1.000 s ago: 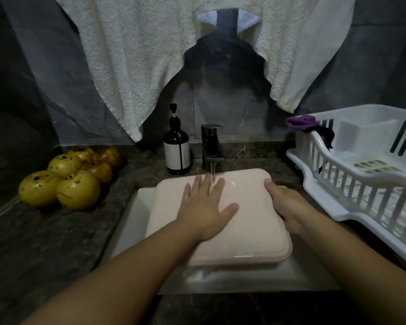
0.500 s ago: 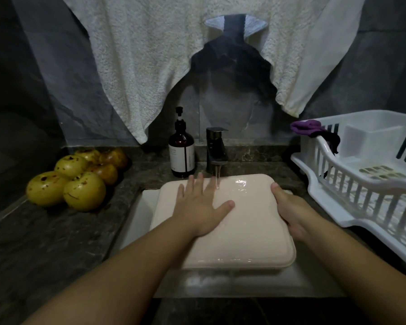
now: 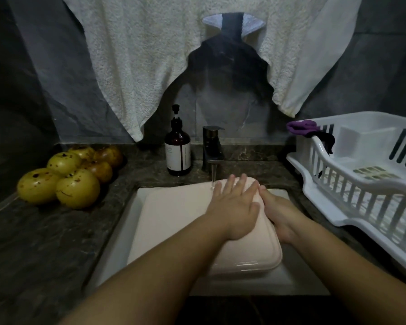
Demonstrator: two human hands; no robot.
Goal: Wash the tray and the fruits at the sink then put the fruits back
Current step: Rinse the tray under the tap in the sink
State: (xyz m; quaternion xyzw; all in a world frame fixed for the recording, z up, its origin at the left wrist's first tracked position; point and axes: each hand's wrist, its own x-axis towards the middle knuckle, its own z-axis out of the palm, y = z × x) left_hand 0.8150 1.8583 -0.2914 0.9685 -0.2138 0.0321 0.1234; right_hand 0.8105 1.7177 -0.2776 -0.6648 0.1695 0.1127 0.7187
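Water from the tap (image 3: pixel 212 146) is now met by the left hand (image 3: pixel 234 207), slid flat with straight fingers to the upturned tray's (image 3: pixel 174 221) far right corner over the sink (image 3: pixel 127 219), beside the edge-gripping right hand (image 3: pixel 279 216), while the fruits (image 3: pixel 68 174) are left unwashed on the tabletop (image 3: pixel 33 242).

The tray (image 3: pixel 174 221) under my palm looked like smooth, matt pink plastic, wet near the tap (image 3: pixel 212 146), which was dark brushed metal. The counter (image 3: pixel 45 242) was polished dark stone. The towel (image 3: pixel 138 55) was rough white terry, the bottle (image 3: pixel 177 152) glossy brown, the rack (image 3: pixel 361 184) shiny white plastic.
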